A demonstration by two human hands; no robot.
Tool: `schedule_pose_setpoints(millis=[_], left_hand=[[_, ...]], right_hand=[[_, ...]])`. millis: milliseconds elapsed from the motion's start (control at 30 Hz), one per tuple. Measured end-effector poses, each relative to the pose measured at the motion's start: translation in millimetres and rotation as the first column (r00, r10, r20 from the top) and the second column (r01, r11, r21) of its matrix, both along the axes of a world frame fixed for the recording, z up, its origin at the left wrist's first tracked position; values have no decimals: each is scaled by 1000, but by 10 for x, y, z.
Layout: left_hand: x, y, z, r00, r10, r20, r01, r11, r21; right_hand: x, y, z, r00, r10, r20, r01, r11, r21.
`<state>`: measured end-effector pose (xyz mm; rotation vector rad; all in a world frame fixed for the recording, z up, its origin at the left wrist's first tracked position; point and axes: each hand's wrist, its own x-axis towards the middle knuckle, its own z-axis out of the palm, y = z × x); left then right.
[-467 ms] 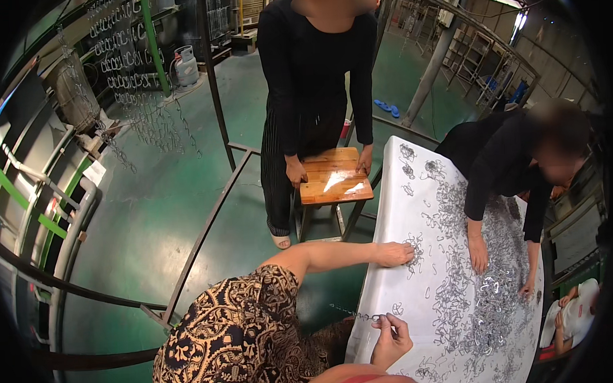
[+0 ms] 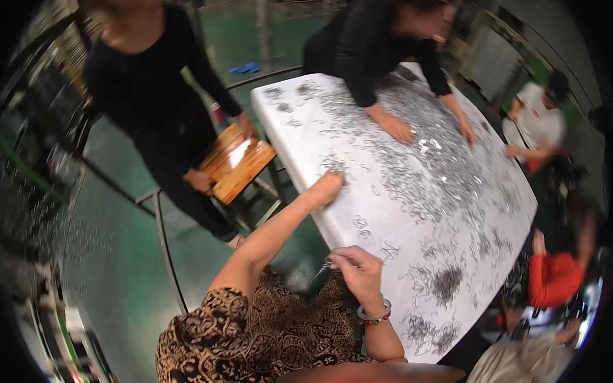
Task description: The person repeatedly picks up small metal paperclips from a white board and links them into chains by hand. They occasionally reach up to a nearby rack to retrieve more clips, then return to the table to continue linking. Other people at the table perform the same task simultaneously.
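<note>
My left hand [image 2: 328, 187] rests on the white tabletop [image 2: 298, 141], its fingers closed at a small cluster of wire hooks [image 2: 334, 165]. Whatever is between those fingertips is hidden. Nearer to me, at the table's left edge, my right hand [image 2: 360, 269] pinches a thin metal chain [image 2: 321, 271], whose blurred end hangs down over the edge. A white bangle and a beaded bracelet circle that wrist. A few loose hooks [image 2: 360, 225] lie between my hands.
A wide spread of hooks [image 2: 427, 167] covers the table's middle, with a dense pile [image 2: 446, 281] nearer. Across it, a person in black [image 2: 362, 54] works with both hands in the hooks. At left another person [image 2: 158, 95] grips a wooden stool [image 2: 238, 163]. More people sit at right.
The view has swung to the right, bringing the table's near end and more people into sight. My left hand stays at the hook cluster; my right still pinches the chain.
</note>
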<state>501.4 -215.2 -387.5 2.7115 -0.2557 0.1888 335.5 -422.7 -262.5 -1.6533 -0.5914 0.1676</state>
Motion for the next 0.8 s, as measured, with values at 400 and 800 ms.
schedule_pose_setpoints(millis=[400, 800], left_hand=[[284, -23, 461, 992, -128, 16, 129, 991, -42], [285, 2, 584, 991, -28, -131, 10, 990, -140]], right_hand=[[8, 25, -66, 991, 116, -62, -108, 988, 112], [19, -36, -142, 983, 184, 14, -185, 978, 93]])
